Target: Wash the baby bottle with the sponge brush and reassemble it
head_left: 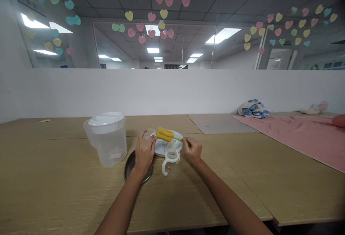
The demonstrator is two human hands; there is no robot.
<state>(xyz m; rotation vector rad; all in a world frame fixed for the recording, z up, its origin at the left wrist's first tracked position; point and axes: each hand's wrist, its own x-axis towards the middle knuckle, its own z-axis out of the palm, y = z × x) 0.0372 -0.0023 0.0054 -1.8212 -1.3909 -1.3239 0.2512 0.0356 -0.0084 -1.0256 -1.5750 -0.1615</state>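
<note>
Along this light wooden counter [54, 177], a person is working with both hands above a round white tray [172, 148]. The right hand [192, 151] is pinching the thin green handle [178, 139] of a yellow sponge bottle brush [164, 134], and the left hand [144, 152] is holding a small clear piece [149, 133]. A handled baby bottle [171, 165] is standing just beside the right hand, so a loose pinch could be letting the brush slip and knock it over.

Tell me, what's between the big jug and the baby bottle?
In the head view, the left hand and a dark metal plate lie between the jug and the baby bottle.
</note>
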